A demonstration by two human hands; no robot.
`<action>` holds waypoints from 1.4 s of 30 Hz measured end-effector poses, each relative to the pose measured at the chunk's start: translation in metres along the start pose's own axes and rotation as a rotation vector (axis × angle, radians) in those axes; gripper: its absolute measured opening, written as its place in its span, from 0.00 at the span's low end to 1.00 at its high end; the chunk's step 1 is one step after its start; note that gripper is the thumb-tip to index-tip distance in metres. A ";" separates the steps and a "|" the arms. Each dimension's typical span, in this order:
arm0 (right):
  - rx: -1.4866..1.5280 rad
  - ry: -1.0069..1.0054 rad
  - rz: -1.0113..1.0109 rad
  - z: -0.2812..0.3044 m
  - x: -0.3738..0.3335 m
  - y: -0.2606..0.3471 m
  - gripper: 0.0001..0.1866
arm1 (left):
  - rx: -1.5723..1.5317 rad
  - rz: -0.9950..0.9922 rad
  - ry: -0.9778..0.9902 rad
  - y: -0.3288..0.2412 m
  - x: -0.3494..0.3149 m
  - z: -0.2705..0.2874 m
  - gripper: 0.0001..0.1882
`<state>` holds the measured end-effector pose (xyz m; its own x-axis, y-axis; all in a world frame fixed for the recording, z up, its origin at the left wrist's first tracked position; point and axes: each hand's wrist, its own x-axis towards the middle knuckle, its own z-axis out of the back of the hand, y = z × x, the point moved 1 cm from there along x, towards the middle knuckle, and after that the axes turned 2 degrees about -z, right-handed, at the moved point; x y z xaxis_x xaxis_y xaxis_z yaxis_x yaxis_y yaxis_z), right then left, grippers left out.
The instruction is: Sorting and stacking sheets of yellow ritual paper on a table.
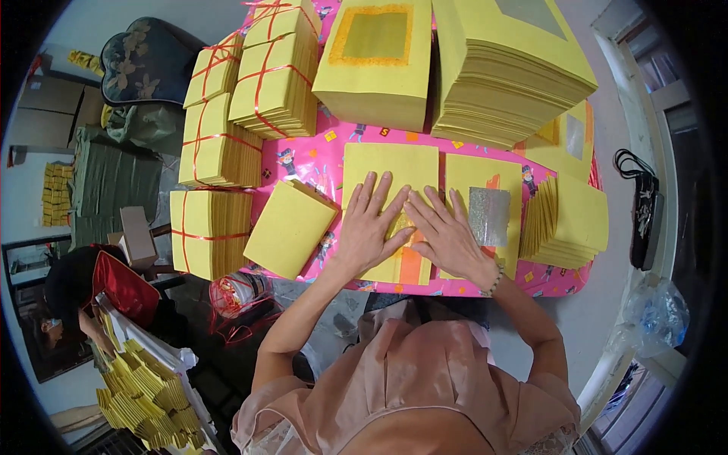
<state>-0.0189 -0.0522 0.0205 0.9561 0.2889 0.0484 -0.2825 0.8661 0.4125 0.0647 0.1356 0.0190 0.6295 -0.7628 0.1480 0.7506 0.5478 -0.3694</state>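
My left hand (374, 229) lies flat with fingers spread on a yellow paper sheet (390, 161) that has an orange and gold patch, partly hidden under the hand. My right hand (453, 241), a beaded bracelet on its wrist, is also spread flat. It spans the gap between that sheet and a second yellow sheet (504, 168) bearing a silver square (489, 217) over orange. The two thumbs nearly meet. Left of my hands lies a folded yellow paper bundle (291, 231). Beyond the right sheet sits a fanned stack of folded yellow paper (569, 220).
Red-tied yellow bundles (211, 231) line the left of the pink-covered table (303, 155). Tall yellow paper stacks (508, 87) stand at the back. On the floor side are red ribbon (235, 299) and another person's red-and-black clothing (125, 292) beside heaped folded paper (148, 394).
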 end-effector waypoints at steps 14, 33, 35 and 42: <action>0.033 0.049 0.033 -0.005 -0.001 -0.007 0.37 | 0.046 0.041 0.029 0.008 -0.015 0.013 0.43; -0.041 -0.417 0.191 -0.005 0.032 -0.025 0.16 | -0.355 0.219 -0.368 0.021 -0.015 0.041 0.23; -0.029 -0.489 0.248 -0.004 0.034 -0.028 0.14 | -0.286 0.466 -0.360 0.020 -0.014 0.048 0.22; -0.094 -0.514 0.291 0.005 0.027 -0.025 0.14 | -1.014 0.641 -0.345 0.031 0.007 0.026 0.32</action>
<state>0.0139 -0.0681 0.0159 0.7464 0.3055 0.5912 -0.5218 0.8201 0.2350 0.0972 0.1563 0.0329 0.9594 -0.2424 -0.1441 -0.1072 0.1590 -0.9814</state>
